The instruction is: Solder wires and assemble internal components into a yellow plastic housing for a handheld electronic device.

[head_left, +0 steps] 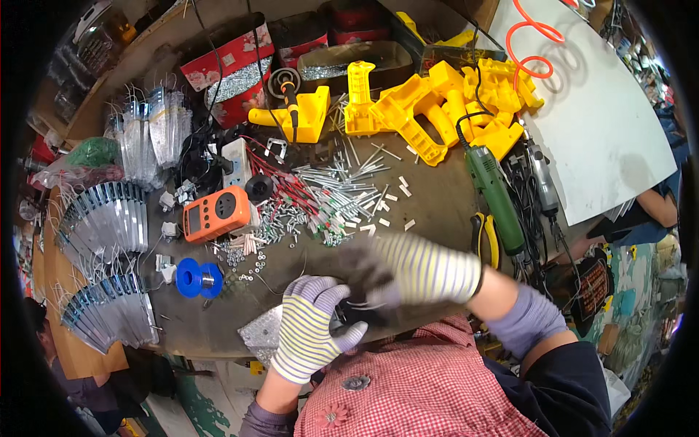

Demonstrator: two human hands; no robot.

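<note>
My left hand (pixel 312 329), in a yellow-and-white striped glove, is at the table's near edge. Its fingers curl around a small dark part (pixel 339 315) that is mostly hidden, with the thumb on the near side. Under the wrist and palm lies a flat silvery plate or packet (pixel 261 332), partly covered. My right hand (pixel 426 271), gloved alike, is above the table to the right of the left hand. Motion smears its fingers, so what they hold does not show. Loose nuts (pixel 247 273) and white sleeves (pixel 384 221) lie beyond both hands.
Screws and red wires (pixel 291 197) spread mid-table, near an orange meter (pixel 217 214) and a blue spool (pixel 198 278). Silvery strips (pixel 109 309) fan out at left. Yellow plastic housings (pixel 415 109) pile up at the back. A green power tool (pixel 495 198) and pliers (pixel 486 237) lie right.
</note>
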